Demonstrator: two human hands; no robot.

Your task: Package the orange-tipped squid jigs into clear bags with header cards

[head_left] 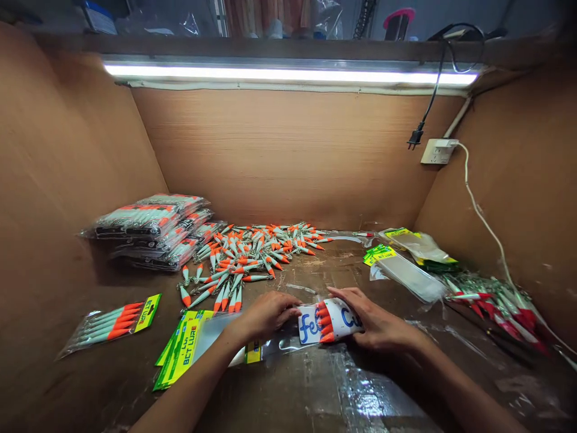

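Toward the middle of the bench, the right hand has its grip wrapped around a white slip with blue lettering, several orange-tipped lures lying against it. The left hand has its fingers drawn narrow beside the slip's left end; I cannot tell whether they pinch anything.

A loose heap of lures spreads along the back edge, its front ones just beyond the left wrist. Bagged packs are stacked at the back left corner, and a filled pouch lies near the left edge. Yellow-headed bags fan out beside the left forearm.

Toward the right edge are more bags, red-and-white lures and a white cable trailing down. Panels enclose the back and both side edges; bare bench top and clear film extend nearward from the hands.
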